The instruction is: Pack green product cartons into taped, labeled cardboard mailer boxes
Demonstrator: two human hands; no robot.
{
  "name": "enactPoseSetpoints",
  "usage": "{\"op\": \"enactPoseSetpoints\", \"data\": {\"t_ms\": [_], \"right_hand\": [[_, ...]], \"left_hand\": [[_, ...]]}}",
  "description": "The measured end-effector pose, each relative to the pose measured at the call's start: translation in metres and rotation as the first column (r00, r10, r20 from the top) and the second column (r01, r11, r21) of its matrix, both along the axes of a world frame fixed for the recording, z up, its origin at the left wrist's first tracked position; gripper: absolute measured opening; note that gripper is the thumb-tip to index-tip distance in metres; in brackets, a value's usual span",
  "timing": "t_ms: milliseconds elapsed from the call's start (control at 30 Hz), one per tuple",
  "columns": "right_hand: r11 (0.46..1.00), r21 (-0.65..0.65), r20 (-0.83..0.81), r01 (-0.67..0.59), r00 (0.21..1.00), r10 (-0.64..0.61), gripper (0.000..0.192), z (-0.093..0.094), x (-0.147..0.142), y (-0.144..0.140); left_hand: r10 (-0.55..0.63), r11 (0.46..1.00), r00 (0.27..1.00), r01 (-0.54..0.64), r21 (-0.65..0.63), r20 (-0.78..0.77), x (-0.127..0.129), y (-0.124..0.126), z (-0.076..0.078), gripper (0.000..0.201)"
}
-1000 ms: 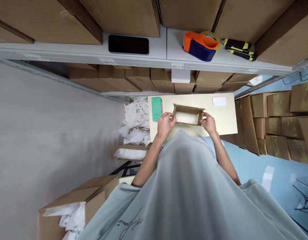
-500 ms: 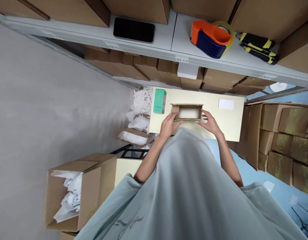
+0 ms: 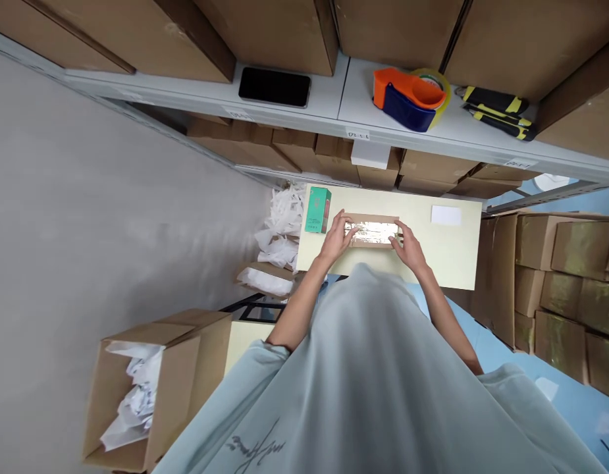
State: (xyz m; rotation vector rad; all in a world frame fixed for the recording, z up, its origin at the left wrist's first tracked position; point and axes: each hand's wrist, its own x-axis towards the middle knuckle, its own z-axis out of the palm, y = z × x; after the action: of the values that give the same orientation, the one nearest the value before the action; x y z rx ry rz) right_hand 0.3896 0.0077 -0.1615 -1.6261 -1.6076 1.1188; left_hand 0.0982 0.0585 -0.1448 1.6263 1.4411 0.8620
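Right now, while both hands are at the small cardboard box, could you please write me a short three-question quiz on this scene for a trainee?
1. Multiple choice: Which item lies on the table to the right of the small cardboard box?
a) phone
b) white card
c) green box

2. True or false: Both hands are at the same end of the small cardboard box.

3. Fill in the blank: On the shelf, the tape dispenser is orange and ____.

Key
1. b
2. False: the left hand is at its left end and the right hand at its right end.
3. dark blue
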Motion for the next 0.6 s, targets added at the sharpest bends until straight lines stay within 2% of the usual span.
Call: {"op": "enactPoseSetpoints", "data": {"t_ms": [133, 300, 467, 600], "right_hand": [[0.994, -0.078, -0.038, 0.077, 0.996, -0.080, 0.070, -0.007, -0.014, 0.007], [0.991, -0.062, 0.009, 0.116, 0.993, -0.115, 0.066, -0.006, -0.011, 0.019], [0.985, -0.028, 0.040, 0.168, 0.985, -0.167, 0.067, -0.006, 0.009, 0.006], [0.988, -0.083, 0.109, 0.133, 0.986, -0.124, 0.076, -0.021, 0.015, -0.019]], "left_hand": [[0.074, 0.997, 0.997, -0.073, -0.033, 0.031, 0.009, 0.006, -0.012, 0.030], [0.117, 0.992, 0.991, -0.114, -0.053, 0.061, 0.018, 0.016, -0.018, 0.033], [0.040, 0.999, 0.998, -0.040, -0.015, 0.042, 0.031, -0.004, -0.036, 0.035], [-0.052, 0.996, 0.998, 0.050, -0.071, -0.031, 0.032, -0.025, -0.058, 0.027]]}}
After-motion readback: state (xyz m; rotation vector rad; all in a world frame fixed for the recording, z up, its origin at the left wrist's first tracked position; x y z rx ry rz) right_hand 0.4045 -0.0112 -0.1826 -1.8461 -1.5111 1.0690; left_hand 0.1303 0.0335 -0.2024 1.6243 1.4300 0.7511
